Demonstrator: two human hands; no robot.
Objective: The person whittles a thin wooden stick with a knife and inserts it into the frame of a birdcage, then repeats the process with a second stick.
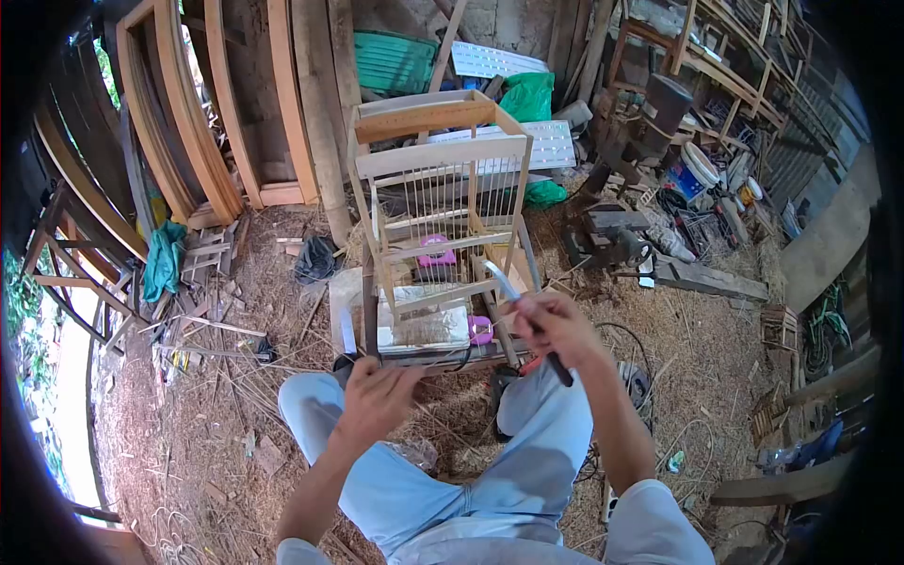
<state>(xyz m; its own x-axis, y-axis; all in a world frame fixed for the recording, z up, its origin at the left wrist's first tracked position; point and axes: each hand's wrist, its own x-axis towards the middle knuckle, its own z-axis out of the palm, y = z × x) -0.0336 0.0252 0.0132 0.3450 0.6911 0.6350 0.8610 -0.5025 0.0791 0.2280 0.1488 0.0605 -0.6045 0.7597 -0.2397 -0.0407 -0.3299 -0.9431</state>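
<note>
My right hand [557, 330] is closed round the dark handle of a knife [499, 281], its pale blade pointing up and left. My left hand [377, 400] is lower and to the left, slightly blurred, with its fingers drawn together near the front edge of a low wooden stand. Whatever is between those fingers, if anything, is too small to make out. Just beyond it a flat pale blade [347, 331] stands upright. Ahead of both hands is a wooden chair frame [443, 158] with thin strands strung across its back. A whitish block [424, 326] lies beneath it.
Two pink-purple objects [480, 330] are by the frame. Curved wooden frames [193, 122] lean at the left wall. Scrap wood, a white-and-blue bucket [695, 171] and tools crowd the right. Shavings and thin strips cover the floor; a black cable [626, 331] loops beside my right knee.
</note>
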